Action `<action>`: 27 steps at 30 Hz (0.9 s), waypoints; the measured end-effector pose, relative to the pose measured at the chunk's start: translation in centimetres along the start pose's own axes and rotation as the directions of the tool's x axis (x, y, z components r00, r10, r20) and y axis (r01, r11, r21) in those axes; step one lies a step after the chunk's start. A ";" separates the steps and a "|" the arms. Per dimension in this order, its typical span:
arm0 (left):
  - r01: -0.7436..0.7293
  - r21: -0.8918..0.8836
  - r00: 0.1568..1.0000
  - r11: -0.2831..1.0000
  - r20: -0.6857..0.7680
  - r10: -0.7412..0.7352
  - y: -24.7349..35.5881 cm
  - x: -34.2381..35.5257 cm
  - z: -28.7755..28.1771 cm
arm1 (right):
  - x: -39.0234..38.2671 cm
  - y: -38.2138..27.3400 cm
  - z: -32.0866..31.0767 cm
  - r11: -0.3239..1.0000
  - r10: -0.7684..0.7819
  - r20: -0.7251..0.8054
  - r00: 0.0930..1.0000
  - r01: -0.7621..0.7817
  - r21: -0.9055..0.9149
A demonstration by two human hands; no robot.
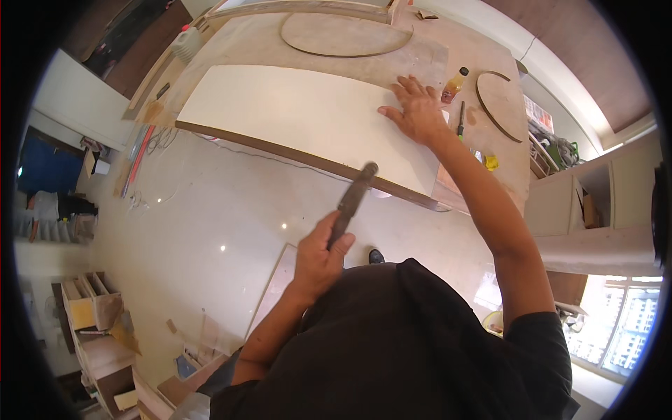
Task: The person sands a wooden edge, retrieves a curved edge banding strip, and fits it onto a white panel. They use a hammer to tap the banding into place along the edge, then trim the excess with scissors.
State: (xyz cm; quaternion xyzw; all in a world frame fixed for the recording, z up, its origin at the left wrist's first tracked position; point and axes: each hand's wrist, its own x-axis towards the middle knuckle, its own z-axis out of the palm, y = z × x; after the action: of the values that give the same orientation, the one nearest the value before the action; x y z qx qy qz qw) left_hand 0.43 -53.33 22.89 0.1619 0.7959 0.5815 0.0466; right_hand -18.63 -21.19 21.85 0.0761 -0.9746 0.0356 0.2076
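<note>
We saw one white board (280, 112) lying along the near side of the table (483, 52). The right hand (418, 112) lay on its right end, fingers apart, we judged to steady it. The left hand (320, 255) had its fingers clamped around one dark tool (355, 199), probably leaving its head free near the front edge; contact we couldn't tell. We counted two curved strips (350, 54) and one amber bottle (453, 87).

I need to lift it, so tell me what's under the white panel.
The brown tabletop shows beyond the far edge of the white panel; the panel covers whatever lies directly beneath it, so that cannot be seen.
</note>
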 end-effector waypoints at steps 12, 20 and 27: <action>0.018 0.136 0.997 0.991 -0.071 -0.008 1.7 -3.8 6.9 | 0.4 -1.1 0.9 0.981 -0.194 0.228 0.954 0.190 0.040; 0.046 0.157 0.997 0.986 -0.069 -0.036 0.1 -3.3 9.2 | 0.7 -1.1 0.9 0.983 -0.182 0.281 0.942 0.176 0.045; 0.055 0.282 0.998 0.958 0.013 -0.061 1.4 -2.9 9.2 | 0.8 -1.3 0.6 0.986 -0.169 0.291 0.942 0.157 0.062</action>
State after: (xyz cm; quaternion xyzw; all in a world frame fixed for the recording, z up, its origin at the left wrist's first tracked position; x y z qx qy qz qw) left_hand 5.84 -45.50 20.96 0.1495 0.8744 0.4589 0.0487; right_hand -19.37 -22.66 21.64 0.1648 -0.9842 0.0249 0.0603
